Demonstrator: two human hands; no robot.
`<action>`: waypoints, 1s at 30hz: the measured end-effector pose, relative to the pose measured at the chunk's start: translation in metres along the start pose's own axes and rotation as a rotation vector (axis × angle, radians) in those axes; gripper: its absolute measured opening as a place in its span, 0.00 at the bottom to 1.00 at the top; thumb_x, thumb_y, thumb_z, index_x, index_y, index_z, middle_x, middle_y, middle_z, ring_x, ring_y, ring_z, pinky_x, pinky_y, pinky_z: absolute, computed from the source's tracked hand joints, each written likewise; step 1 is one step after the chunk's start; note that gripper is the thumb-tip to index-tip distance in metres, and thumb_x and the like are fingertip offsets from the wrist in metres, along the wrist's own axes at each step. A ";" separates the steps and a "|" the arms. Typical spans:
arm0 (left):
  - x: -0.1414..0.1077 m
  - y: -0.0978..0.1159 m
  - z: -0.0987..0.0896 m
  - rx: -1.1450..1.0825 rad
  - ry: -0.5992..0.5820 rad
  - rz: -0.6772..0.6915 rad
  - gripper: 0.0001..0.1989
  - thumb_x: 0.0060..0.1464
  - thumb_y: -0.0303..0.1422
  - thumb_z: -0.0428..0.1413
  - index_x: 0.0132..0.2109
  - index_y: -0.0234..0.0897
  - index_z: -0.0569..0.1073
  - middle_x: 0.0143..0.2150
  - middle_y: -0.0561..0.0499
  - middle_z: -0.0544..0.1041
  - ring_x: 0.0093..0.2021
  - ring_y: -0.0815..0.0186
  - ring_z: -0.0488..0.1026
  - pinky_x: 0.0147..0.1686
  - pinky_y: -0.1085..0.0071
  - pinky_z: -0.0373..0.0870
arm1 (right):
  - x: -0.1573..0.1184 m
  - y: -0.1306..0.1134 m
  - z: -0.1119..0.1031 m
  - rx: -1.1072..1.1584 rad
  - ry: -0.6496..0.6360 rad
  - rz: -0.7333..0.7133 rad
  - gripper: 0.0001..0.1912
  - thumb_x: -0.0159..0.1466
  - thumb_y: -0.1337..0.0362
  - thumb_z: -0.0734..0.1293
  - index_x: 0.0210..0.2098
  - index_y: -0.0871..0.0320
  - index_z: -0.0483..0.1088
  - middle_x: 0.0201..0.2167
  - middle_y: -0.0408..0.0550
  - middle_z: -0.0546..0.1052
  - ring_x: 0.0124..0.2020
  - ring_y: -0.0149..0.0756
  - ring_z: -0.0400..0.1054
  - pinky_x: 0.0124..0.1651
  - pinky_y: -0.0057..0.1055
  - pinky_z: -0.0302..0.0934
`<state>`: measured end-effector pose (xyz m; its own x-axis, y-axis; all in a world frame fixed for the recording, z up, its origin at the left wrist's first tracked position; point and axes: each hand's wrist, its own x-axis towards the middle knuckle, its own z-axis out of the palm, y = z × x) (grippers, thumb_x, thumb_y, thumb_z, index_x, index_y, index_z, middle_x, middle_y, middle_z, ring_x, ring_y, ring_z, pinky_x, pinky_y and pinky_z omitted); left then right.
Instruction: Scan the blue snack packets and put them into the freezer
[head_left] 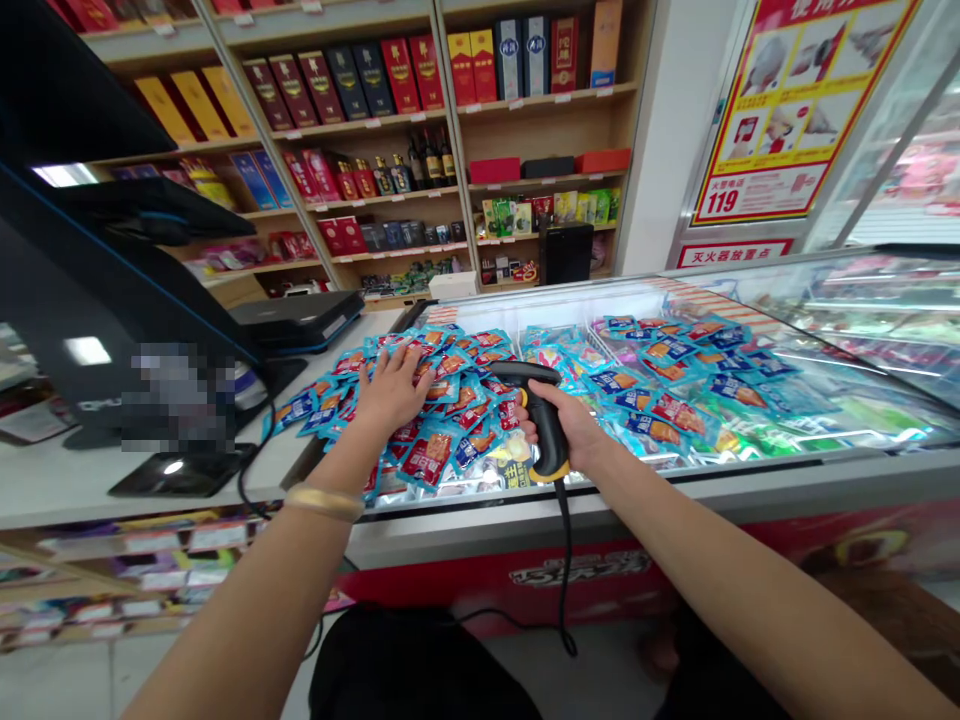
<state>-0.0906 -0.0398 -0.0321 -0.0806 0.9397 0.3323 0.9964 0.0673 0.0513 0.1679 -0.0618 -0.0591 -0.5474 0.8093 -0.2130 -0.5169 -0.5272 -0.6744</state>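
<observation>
My left hand [395, 390] lies with its fingers spread on a big heap of small blue and red snack packets [427, 455], gripping none that I can make out. In my right hand [562, 420] is a black and yellow barcode scanner [549, 435], its head pointing left over the right edge of the heap and its cable hanging down the front. Further right, more packets [679, 410] lie scattered on the glass top. A gold bangle [325, 502] circles my left wrist.
The heap rests on a glass-topped freezer [750, 465]. At the left stand a dark checkout terminal [135, 300] and a black device [300, 318] on the white counter [30, 500]. Behind are shelves of boxes and bottles [431, 165]. The scanner's black cable [566, 570] loops near the floor.
</observation>
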 end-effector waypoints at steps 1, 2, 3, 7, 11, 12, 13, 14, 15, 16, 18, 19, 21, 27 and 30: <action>0.000 0.001 -0.001 -0.007 0.032 0.007 0.30 0.63 0.47 0.41 0.68 0.40 0.59 0.72 0.41 0.55 0.72 0.44 0.48 0.65 0.37 0.43 | 0.000 0.000 -0.001 0.004 -0.006 -0.003 0.11 0.63 0.58 0.66 0.29 0.60 0.68 0.20 0.43 0.69 0.16 0.25 0.61 0.17 0.21 0.58; 0.000 0.003 -0.003 -0.019 0.067 0.012 0.31 0.63 0.47 0.41 0.68 0.40 0.59 0.72 0.41 0.55 0.72 0.44 0.47 0.65 0.37 0.42 | 0.000 0.000 -0.002 0.012 -0.014 -0.006 0.11 0.62 0.58 0.66 0.29 0.60 0.68 0.20 0.42 0.69 0.17 0.25 0.61 0.17 0.21 0.58; 0.000 0.006 -0.005 -0.033 0.106 0.018 0.30 0.63 0.46 0.41 0.68 0.39 0.59 0.72 0.40 0.55 0.72 0.44 0.46 0.66 0.37 0.41 | 0.000 -0.001 -0.003 0.021 -0.022 -0.007 0.11 0.62 0.58 0.66 0.29 0.59 0.68 0.20 0.42 0.69 0.17 0.25 0.61 0.17 0.21 0.58; 0.000 0.039 -0.012 -0.141 0.254 0.121 0.28 0.63 0.42 0.44 0.66 0.37 0.61 0.70 0.39 0.58 0.72 0.48 0.48 0.67 0.42 0.44 | -0.010 -0.010 -0.007 0.040 -0.026 -0.048 0.11 0.62 0.58 0.66 0.29 0.59 0.67 0.21 0.43 0.70 0.17 0.25 0.61 0.18 0.21 0.58; -0.001 0.096 -0.002 -0.326 0.282 0.345 0.25 0.62 0.38 0.47 0.63 0.32 0.64 0.65 0.36 0.65 0.67 0.53 0.59 0.66 0.52 0.55 | -0.033 -0.032 -0.025 0.023 0.013 -0.115 0.11 0.62 0.58 0.66 0.30 0.59 0.68 0.21 0.43 0.70 0.16 0.25 0.60 0.17 0.21 0.58; -0.001 0.113 0.004 -0.369 0.256 0.389 0.25 0.61 0.37 0.48 0.62 0.31 0.65 0.64 0.36 0.66 0.66 0.53 0.60 0.65 0.53 0.57 | -0.039 -0.039 -0.032 0.023 0.034 -0.136 0.10 0.62 0.58 0.66 0.30 0.59 0.68 0.20 0.43 0.70 0.17 0.26 0.59 0.17 0.21 0.57; -0.001 0.131 0.010 -0.408 0.215 0.432 0.25 0.60 0.36 0.49 0.62 0.30 0.65 0.64 0.34 0.66 0.66 0.53 0.61 0.65 0.54 0.58 | -0.046 -0.047 -0.040 0.032 0.063 -0.166 0.10 0.62 0.59 0.65 0.30 0.59 0.68 0.20 0.43 0.69 0.17 0.26 0.59 0.17 0.21 0.57; -0.001 0.149 0.016 -0.435 0.167 0.470 0.26 0.60 0.35 0.50 0.62 0.28 0.65 0.64 0.33 0.66 0.66 0.52 0.62 0.65 0.55 0.58 | -0.053 -0.054 -0.050 0.045 0.089 -0.204 0.09 0.62 0.59 0.65 0.31 0.59 0.68 0.21 0.43 0.69 0.17 0.26 0.60 0.17 0.21 0.57; -0.002 0.166 0.022 -0.454 0.121 0.494 0.26 0.59 0.35 0.51 0.62 0.28 0.65 0.64 0.33 0.66 0.66 0.52 0.62 0.65 0.56 0.58 | -0.059 -0.060 -0.059 0.055 0.117 -0.232 0.09 0.62 0.59 0.65 0.31 0.59 0.68 0.20 0.43 0.69 0.17 0.26 0.60 0.17 0.21 0.57; -0.002 0.183 0.028 -0.468 0.081 0.506 0.26 0.59 0.34 0.52 0.62 0.28 0.65 0.64 0.33 0.66 0.66 0.52 0.62 0.65 0.56 0.59 | -0.065 -0.066 -0.069 0.063 0.142 -0.250 0.09 0.62 0.59 0.65 0.32 0.59 0.68 0.20 0.43 0.69 0.17 0.26 0.59 0.16 0.21 0.57; -0.001 0.214 0.039 -0.486 0.025 0.506 0.26 0.58 0.33 0.53 0.62 0.29 0.65 0.64 0.35 0.67 0.66 0.53 0.63 0.65 0.56 0.60 | -0.075 -0.074 -0.086 0.086 0.176 -0.267 0.09 0.63 0.58 0.65 0.32 0.58 0.67 0.21 0.42 0.68 0.17 0.27 0.59 0.16 0.22 0.58; -0.001 0.226 0.043 -0.487 0.005 0.494 0.26 0.59 0.33 0.54 0.62 0.30 0.65 0.64 0.35 0.67 0.65 0.53 0.63 0.65 0.57 0.60 | -0.079 -0.076 -0.092 0.099 0.194 -0.271 0.09 0.63 0.58 0.65 0.32 0.58 0.67 0.20 0.42 0.68 0.16 0.27 0.58 0.16 0.22 0.58; 0.000 0.244 0.052 -0.459 -0.036 0.454 0.26 0.59 0.35 0.54 0.63 0.32 0.64 0.63 0.37 0.69 0.64 0.55 0.65 0.63 0.59 0.62 | -0.083 -0.077 -0.102 0.124 0.240 -0.277 0.09 0.63 0.58 0.64 0.31 0.58 0.66 0.20 0.42 0.68 0.16 0.27 0.59 0.16 0.22 0.58; 0.001 0.256 0.059 -0.225 -0.193 0.386 0.20 0.62 0.37 0.53 0.58 0.35 0.68 0.54 0.40 0.77 0.54 0.56 0.75 0.51 0.65 0.71 | -0.082 -0.073 -0.104 0.122 0.323 -0.279 0.10 0.64 0.60 0.64 0.30 0.59 0.65 0.20 0.44 0.69 0.16 0.27 0.60 0.16 0.22 0.58; 0.000 0.255 0.052 -0.123 -0.226 0.427 0.15 0.64 0.35 0.49 0.54 0.34 0.70 0.50 0.39 0.78 0.51 0.56 0.76 0.47 0.66 0.71 | -0.082 -0.071 -0.101 0.107 0.334 -0.271 0.10 0.64 0.61 0.64 0.29 0.59 0.66 0.20 0.45 0.70 0.16 0.27 0.61 0.16 0.22 0.59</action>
<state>0.1644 -0.0049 -0.0679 0.3551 0.9248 0.1362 0.9277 -0.3666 0.0707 0.3160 -0.0639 -0.0650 -0.1488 0.9521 -0.2672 -0.6874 -0.2938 -0.6642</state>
